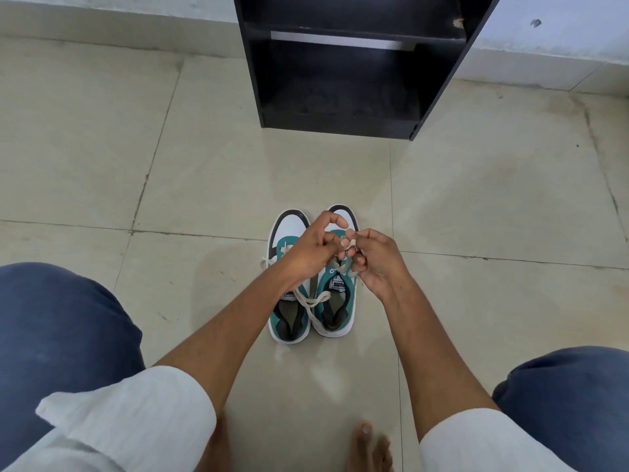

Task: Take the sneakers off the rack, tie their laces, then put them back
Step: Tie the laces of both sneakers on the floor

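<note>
Two teal, white and black sneakers stand side by side on the floor, toes pointing away from me. The left sneaker (288,315) has loose cream laces trailing over its tongue. Over the right sneaker (335,311) both hands meet. My left hand (311,248) pinches that shoe's lace (346,242) from the left, fingers curled. My right hand (372,258) grips the same lace from the right. The hands hide the middle of both shoes. The black shoe rack (340,80) stands beyond the sneakers, with nothing on its visible shelves.
Pale floor tiles (204,165) surround the shoes. My knees in blue trousers (61,335) frame the scene left and right, and a bare foot (369,447) shows at the bottom. A white wall base (544,46) runs behind the rack.
</note>
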